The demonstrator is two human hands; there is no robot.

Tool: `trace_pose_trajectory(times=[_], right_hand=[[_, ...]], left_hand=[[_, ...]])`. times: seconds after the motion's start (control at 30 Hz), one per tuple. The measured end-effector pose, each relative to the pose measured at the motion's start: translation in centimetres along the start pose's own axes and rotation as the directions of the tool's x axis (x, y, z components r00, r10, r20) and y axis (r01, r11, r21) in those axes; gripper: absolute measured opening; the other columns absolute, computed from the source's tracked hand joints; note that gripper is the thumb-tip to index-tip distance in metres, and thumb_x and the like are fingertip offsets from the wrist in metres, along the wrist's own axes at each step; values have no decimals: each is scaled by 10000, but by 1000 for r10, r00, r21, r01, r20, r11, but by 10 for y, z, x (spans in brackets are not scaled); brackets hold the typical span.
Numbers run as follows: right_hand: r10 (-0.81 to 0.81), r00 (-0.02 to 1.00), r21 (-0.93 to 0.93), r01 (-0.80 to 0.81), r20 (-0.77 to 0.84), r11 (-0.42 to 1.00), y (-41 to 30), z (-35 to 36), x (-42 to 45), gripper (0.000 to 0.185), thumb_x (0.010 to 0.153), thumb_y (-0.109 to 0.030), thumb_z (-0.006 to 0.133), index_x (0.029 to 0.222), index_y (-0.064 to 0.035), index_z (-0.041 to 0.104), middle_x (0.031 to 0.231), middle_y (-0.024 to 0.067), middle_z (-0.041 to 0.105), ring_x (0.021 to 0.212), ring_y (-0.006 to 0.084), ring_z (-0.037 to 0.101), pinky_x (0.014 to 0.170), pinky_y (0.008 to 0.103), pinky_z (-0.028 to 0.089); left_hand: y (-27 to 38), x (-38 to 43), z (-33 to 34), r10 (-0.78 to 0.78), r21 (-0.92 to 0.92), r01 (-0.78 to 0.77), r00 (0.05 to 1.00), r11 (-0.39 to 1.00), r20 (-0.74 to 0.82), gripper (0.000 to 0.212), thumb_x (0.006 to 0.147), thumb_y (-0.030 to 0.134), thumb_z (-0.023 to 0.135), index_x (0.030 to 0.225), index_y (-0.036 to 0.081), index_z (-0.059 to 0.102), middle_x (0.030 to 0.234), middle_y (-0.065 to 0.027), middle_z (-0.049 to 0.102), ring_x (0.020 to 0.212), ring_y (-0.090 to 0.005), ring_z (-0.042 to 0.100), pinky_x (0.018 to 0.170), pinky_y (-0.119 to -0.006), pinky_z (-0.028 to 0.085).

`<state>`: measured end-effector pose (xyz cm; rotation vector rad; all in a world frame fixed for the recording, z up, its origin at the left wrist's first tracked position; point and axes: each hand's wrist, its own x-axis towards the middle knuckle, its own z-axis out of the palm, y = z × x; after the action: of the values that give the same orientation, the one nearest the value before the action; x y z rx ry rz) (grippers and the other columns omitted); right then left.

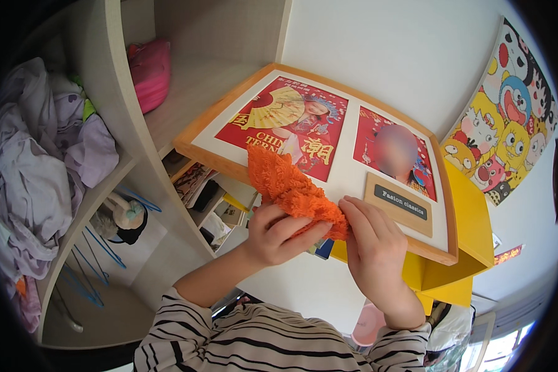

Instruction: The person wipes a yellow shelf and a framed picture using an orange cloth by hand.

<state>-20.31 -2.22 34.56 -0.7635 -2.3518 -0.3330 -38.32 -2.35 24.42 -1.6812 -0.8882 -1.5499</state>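
My left hand (pixel 279 235) grips a bunched orange terry cloth (pixel 297 193) from below, fingers curled into its folds. At the cloth's right end is my right hand (pixel 374 242), its fingertips bent at the edge of the cloth; whether they pinch it or rest beside it I cannot tell. Behind both hands leans a wide wooden picture frame (pixel 223 102) with a white mat, two red portrait prints and a small wooden plaque (pixel 397 204). The cloth overlaps the frame's lower edge and part of the left print.
A wardrobe on the left holds crumpled clothes (pixel 32 162), a pink bag (pixel 151 74) and blue hangers (pixel 93 260). Yellow shelving (pixel 469 214) stands under the frame's right end. Below the hands lies a white surface (pixel 302 283). A cartoon poster (pixel 507 116) hangs on the right wall.
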Motion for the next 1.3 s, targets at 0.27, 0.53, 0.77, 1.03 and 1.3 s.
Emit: trace_pose_trajectory(times=[0.27, 0.53, 0.77, 1.03, 1.3], right_hand=[[12, 1000, 27, -12, 1, 1000, -2, -3, 1, 373, 717, -4, 694, 1085, 7, 633, 1043, 127, 671, 886, 283, 667, 733, 361, 543], [21, 1000, 26, -21, 8, 999, -3, -3, 1, 357, 734, -8, 699, 1085, 9, 635, 1045, 133, 672, 871, 288, 668, 724, 368, 543], [76, 997, 78, -75, -17, 994, -4, 0, 0, 334, 739, 32, 697, 1067, 2, 644, 1035, 138, 678, 873, 327, 663, 738, 377, 534], [55, 997, 1, -55, 54, 998, 3, -30, -10, 453, 699, -14, 674, 1147, 15, 613, 1148, 143, 627, 1005, 281, 625, 840, 401, 507], [147, 987, -153, -156, -71, 976, 34, -41, -58, 406, 683, 6, 692, 1087, -10, 651, 1020, 99, 630, 849, 267, 600, 737, 374, 494]], left_hand=[[-60, -13, -39, 5, 217, -1, 1000, 976, -20, 317, 709, 34, 772, 980, 196, 737, 1094, -37, 518, 1022, -271, 519, 822, -376, 518], [-88, -24, -55, -250, 291, 301, 947, 908, -199, 277, 776, -98, 664, 1018, 33, 692, 1119, -108, 510, 999, -275, 556, 852, -331, 470], [-14, -13, -25, -356, 159, 363, 932, 918, -73, 366, 707, -1, 705, 1037, 154, 737, 1097, -48, 508, 1042, -269, 500, 880, -405, 437], [38, 2, 11, -189, 21, 190, 982, 982, -16, 346, 692, 29, 748, 994, 198, 762, 1070, 20, 540, 1000, -242, 474, 844, -322, 440], [43, 0, 9, -193, 20, 192, 978, 981, 76, 374, 659, -21, 706, 988, 148, 763, 1075, -23, 509, 1016, -273, 447, 858, -338, 400]])
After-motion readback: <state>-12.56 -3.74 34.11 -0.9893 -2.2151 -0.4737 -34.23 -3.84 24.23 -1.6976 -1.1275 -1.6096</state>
